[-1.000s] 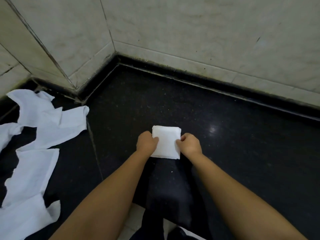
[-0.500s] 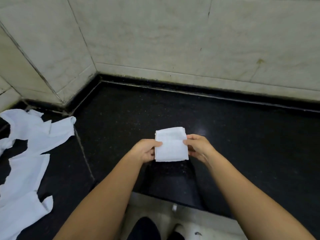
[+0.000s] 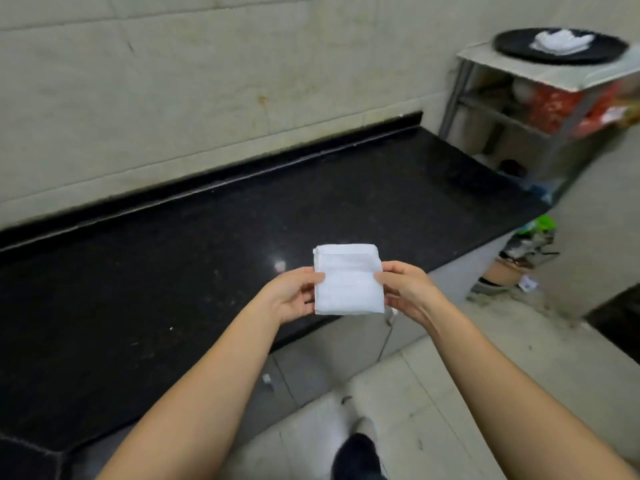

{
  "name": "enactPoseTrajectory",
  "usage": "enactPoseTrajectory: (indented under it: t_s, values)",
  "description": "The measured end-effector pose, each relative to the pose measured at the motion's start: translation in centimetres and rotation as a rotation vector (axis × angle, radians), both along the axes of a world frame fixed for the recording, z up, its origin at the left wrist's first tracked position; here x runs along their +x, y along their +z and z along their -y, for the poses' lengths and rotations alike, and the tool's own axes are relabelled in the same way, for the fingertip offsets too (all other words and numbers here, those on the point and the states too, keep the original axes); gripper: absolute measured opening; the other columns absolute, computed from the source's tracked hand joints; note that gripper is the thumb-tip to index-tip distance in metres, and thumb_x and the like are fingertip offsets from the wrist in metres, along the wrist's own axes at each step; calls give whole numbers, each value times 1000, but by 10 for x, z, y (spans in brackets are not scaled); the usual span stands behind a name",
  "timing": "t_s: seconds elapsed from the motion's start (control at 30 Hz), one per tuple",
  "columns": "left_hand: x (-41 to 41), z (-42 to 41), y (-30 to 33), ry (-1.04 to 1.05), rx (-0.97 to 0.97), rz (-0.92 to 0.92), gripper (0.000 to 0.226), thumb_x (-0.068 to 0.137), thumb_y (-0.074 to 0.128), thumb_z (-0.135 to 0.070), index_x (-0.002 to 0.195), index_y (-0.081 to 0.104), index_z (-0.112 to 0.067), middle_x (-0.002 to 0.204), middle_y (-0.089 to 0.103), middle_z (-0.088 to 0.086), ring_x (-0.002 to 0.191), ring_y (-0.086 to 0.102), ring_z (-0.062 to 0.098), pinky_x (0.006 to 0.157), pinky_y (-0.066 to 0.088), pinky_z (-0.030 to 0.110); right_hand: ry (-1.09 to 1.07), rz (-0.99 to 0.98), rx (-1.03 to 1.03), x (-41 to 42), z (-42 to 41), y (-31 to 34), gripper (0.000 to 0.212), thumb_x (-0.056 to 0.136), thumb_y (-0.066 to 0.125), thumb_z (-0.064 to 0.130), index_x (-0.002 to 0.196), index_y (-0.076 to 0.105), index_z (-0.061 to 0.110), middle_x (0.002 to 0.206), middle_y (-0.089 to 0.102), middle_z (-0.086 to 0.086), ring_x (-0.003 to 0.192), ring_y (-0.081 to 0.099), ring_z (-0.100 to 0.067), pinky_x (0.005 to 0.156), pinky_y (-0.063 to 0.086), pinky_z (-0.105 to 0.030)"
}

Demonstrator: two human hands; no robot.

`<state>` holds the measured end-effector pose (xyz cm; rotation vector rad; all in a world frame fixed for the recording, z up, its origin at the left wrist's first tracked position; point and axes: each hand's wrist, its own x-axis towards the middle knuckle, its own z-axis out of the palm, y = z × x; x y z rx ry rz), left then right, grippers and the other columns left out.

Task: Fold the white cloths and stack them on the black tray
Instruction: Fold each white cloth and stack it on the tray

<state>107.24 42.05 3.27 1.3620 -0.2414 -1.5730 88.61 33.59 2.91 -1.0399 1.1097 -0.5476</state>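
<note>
I hold a folded white cloth, a small square, in the air above the front edge of the black counter. My left hand pinches its left edge and my right hand pinches its right edge. Far off at the upper right, a round black tray rests on top of a metal shelf unit. A stack of folded white cloths lies on the tray. The unfolded cloths are out of view.
A tiled wall runs behind the counter. The shelf unit holds red packages and other items. Clutter, with a green item and a brown pot, sits on the pale tiled floor beside the counter's right end. My dark shoe shows below.
The cloth has been lifted off the counter and is held in the air. The view has swung right: the loose cloths at the left have left the frame, and the shelf with the tray has appeared.
</note>
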Motion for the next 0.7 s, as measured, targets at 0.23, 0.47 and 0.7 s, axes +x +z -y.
enactPoseTrajectory:
  t_s: [0.23, 0.47, 0.7]
  values:
    - [-145, 79, 13, -254, 10, 45, 19, 89, 51, 4, 89, 62, -12, 90, 65, 8, 78, 62, 18, 60, 55, 31, -332, 38, 3, -160, 23, 5, 17, 90, 54, 0, 83, 59, 14, 81, 64, -3, 69, 60, -14, 58, 50, -23]
    - [-303, 186, 21, -408, -26, 33, 19, 88, 51, 4, 84, 59, -13, 86, 63, 6, 76, 59, 16, 60, 55, 28, -504, 27, -11, -319, 94, 18, 20, 90, 53, -2, 80, 56, 15, 78, 62, -2, 66, 59, -12, 51, 51, -18]
    - [-426, 294, 34, -433, -55, 5, 22, 89, 50, 3, 82, 60, -16, 61, 69, -1, 73, 58, 16, 72, 50, 33, -509, -18, -83, -441, 200, 45, 16, 91, 53, -2, 85, 59, 12, 80, 62, -4, 63, 61, -11, 48, 51, -17]
